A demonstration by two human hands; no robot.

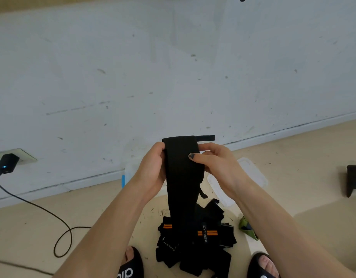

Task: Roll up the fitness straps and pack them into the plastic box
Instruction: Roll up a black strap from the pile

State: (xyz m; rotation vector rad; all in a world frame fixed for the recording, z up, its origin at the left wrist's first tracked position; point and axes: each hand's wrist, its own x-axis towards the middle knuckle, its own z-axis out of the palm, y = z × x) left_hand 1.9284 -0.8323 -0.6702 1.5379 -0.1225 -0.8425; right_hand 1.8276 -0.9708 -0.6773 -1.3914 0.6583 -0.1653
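I hold a long black fitness strap (183, 177) up in front of me, its top end near the wall and a thin tab sticking out to the right. My left hand (151, 169) grips its left edge. My right hand (217, 163) pinches its right edge, thumb on the front. The strap hangs down onto a pile of black straps with orange stripes (195, 241) on the floor between my feet. The clear plastic box (131, 169) shows behind my left hand, mostly hidden, and its lid (251, 173) lies flat behind my right hand.
A black charger (6, 163) sits in a wall socket at the left, its cable (58, 233) looping across the floor. A dark object (353, 179) stands at the right edge. A small green item (247, 227) lies beside the pile. My slippered feet flank the pile.
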